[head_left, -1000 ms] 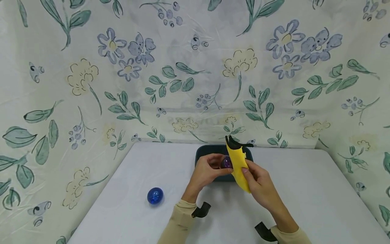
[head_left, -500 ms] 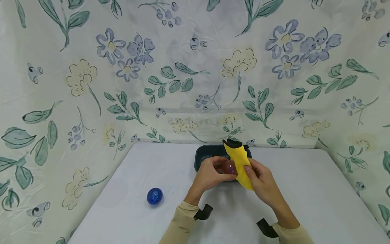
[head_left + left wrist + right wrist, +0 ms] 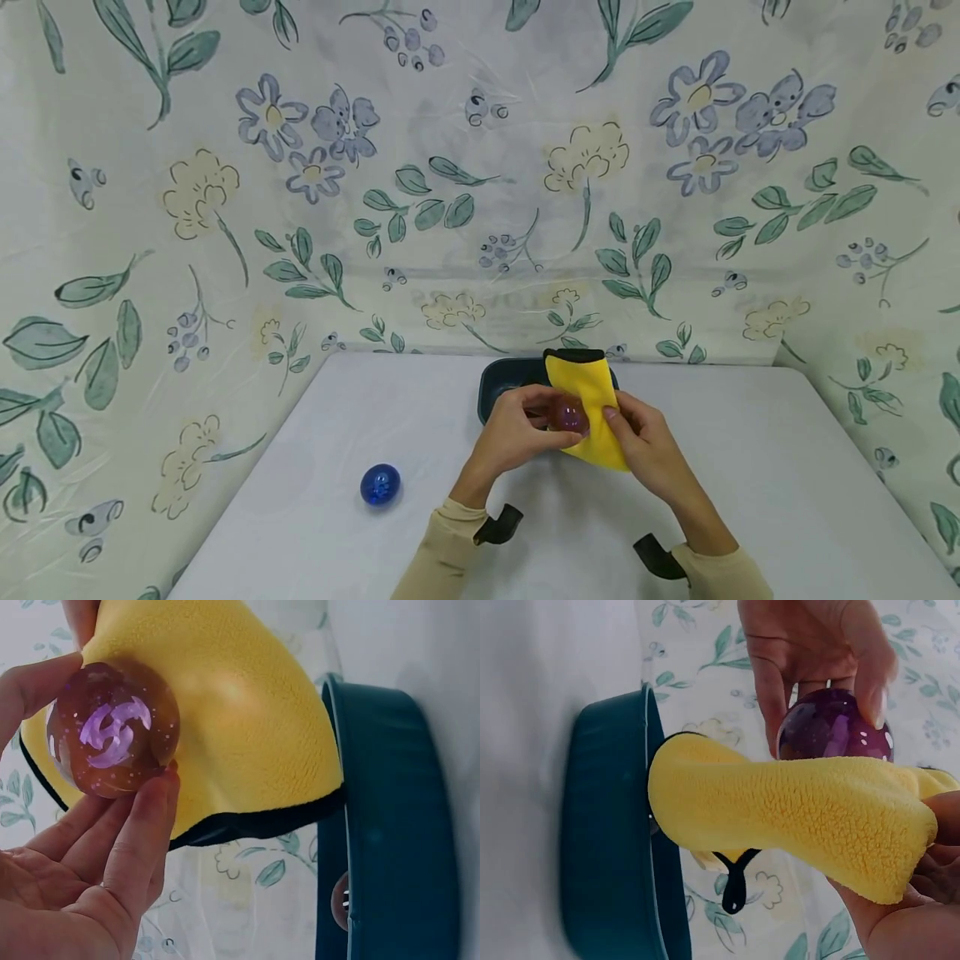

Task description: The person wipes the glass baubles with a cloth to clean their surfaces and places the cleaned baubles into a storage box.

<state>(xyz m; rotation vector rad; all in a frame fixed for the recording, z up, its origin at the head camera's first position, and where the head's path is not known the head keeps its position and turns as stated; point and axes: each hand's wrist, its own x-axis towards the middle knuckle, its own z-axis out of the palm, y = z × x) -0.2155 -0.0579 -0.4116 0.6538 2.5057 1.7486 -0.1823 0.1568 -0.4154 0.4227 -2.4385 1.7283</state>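
Observation:
My left hand [image 3: 512, 429] holds a clear purple ball [image 3: 112, 731] between thumb and fingertips; a pale purple swirl and specks show inside it. My right hand [image 3: 651, 442] pinches a yellow cleaning cloth [image 3: 588, 387] with a black edge. The cloth lies against the ball's far side in the left wrist view, and its upper end hangs over the teal basin. A black hanging loop [image 3: 735, 892] dangles from the cloth in the right wrist view. Both hands are raised over the table in front of the basin.
A dark teal basin [image 3: 604, 825] stands at the back of the white table [image 3: 300, 500], partly behind the hands. Part of another round ball [image 3: 341, 901] shows inside it. A blue ball [image 3: 380, 484] rests on the table to the left. Floral curtain hangs behind.
The cloth has turned and spread, so its broad face now shows beside the ball. The ball and both hands have shifted slightly down and right, then stayed nearly in place.

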